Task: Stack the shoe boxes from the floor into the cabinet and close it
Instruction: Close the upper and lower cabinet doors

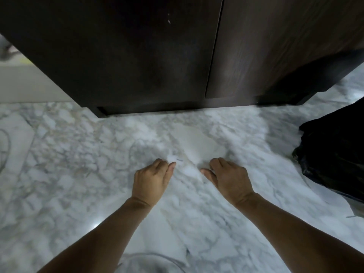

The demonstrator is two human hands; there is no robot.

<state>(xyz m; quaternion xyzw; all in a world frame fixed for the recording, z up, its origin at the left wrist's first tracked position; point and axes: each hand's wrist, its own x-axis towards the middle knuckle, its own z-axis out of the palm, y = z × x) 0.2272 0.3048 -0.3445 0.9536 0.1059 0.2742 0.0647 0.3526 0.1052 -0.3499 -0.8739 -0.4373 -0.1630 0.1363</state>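
A: What fills the view?

B: The white and grey veined marble floor (59, 154), and standing on it at the far edge the dark brown wooden cabinet (137, 56). Its two doors meet at a thin seam and look shut. At the floor's right edge lies a crumpled black plastic bag (334, 154).

A: And the shoe boxes?

B: None in sight. The floor before the cabinet's foot is bare of them, so I judge they are either already inside or off camera; I cannot tell which.

A: The hands?

B: Both hang low over the floor, just in front of the cabinet. The left hand (151, 178) is loosely curled, thumb forward, holding nothing. The right hand (228, 178) is the same, fingers bent under, empty. They are near each other but apart.

A: So which step is this?

B: Probably the close, or a check of it. To do it well, press flat palms on both doors near the seam, push evenly until they sit flush, and keep fingers out of the gap. If boxes remain, look round for them first; the picture is blurred, so take care.
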